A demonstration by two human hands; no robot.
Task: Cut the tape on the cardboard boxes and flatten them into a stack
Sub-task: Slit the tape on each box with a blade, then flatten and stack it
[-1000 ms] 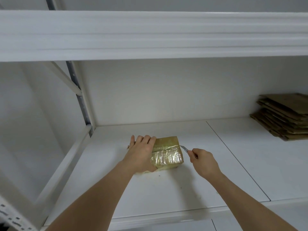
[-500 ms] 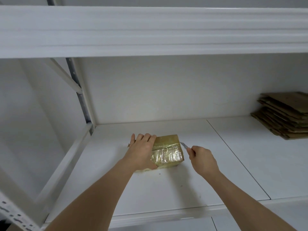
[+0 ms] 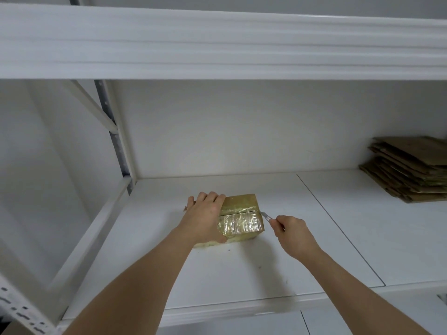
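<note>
Our right hand (image 3: 294, 234) has nudged its pinched blade (image 3: 264, 215) against the taped box (image 3: 242, 217); our left hand (image 3: 205, 217) still clasps the box on the shelf (image 3: 338, 238).

A storeroom: white metal shelving (image 3: 242, 269) with a perforated upright (image 3: 116, 141) and diagonal brace (image 3: 92, 105) stands against a bare white wall (image 3: 242, 126), and a pile of flattened cardboard (image 3: 411, 170) sits on one shelf.
</note>
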